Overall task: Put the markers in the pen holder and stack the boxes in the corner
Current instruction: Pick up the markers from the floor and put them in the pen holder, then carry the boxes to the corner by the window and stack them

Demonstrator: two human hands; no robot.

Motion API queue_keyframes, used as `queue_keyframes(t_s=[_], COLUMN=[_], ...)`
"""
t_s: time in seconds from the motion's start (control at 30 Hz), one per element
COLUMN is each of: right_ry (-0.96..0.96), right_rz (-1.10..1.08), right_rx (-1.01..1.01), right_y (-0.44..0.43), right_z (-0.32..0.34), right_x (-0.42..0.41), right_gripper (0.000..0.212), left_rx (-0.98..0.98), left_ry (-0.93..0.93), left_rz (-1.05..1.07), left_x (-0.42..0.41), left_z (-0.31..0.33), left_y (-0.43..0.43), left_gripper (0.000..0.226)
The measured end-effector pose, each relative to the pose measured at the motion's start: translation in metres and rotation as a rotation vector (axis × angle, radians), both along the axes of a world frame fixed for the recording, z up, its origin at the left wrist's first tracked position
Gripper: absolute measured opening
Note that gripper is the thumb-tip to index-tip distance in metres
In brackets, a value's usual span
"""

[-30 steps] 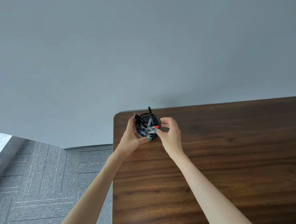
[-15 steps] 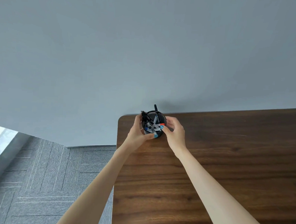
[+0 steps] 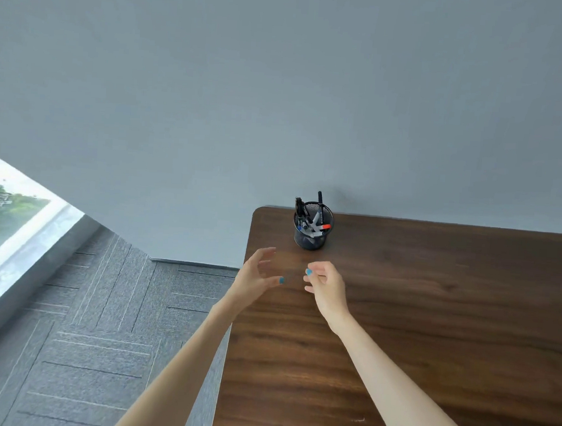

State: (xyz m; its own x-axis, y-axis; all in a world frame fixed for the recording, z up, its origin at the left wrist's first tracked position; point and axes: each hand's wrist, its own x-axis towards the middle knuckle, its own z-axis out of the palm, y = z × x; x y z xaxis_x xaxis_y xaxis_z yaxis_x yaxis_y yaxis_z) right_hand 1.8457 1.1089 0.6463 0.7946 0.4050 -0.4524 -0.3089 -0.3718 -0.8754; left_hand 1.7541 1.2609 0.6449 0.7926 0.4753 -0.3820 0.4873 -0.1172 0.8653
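Left hand (image 3: 258,274) and right hand (image 3: 327,283) are held empty, fingers relaxed, near the mesh pen holder (image 3: 311,239) at the desk's (image 3: 414,319) far corner. Markers (image 3: 317,223) are stowed inside; boxes are unseen, so stacking is judged outstanding.

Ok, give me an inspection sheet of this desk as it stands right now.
Surface: dark wood table, its rounded corner against the wall.
Job's things: black mesh pen holder upright at the table's far left corner, markers standing in it; boxes not in view.
Clutter: nothing seen.
Hands: left hand open, fingers spread, holding nothing; right hand loosely curled, holding nothing; both apart from the holder.
Cables: nothing seen.
Surroundings: grey carpet floor, window at left.
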Motion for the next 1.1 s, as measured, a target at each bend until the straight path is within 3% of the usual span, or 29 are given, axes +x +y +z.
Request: queue_keyframes(t_s=[0.43, 0.73, 0.93, 1.1], right_ry=[-0.088, -0.099, -0.122, -0.119], right_rz=[0.555, 1.057, 1.479, 1.816], right_rx=[-0.051, -0.04, 0.051, 0.09], right_y=[0.061, 0.095, 0.083, 0.044], right_z=[0.032, 0.049, 0.063, 0.067], right_x=[-0.185, -0.44, -0.618, -0.741], right_gripper=[0.016, 0.013, 0.009, 0.012], left_rx=[0.073, 0.103, 0.14, 0.136], left_ry=[-0.073, -0.033, 0.001, -0.008], left_rz=[0.371, 0.815, 1.203, 1.569], left_x=[-0.247, -0.529, -0.704, -0.795], left_z=[0.036, 0.045, 0.053, 0.056], left_y=[0.006, -0.041, -0.126, -0.213], left_gripper=[0.037, 0.032, 0.029, 0.027])
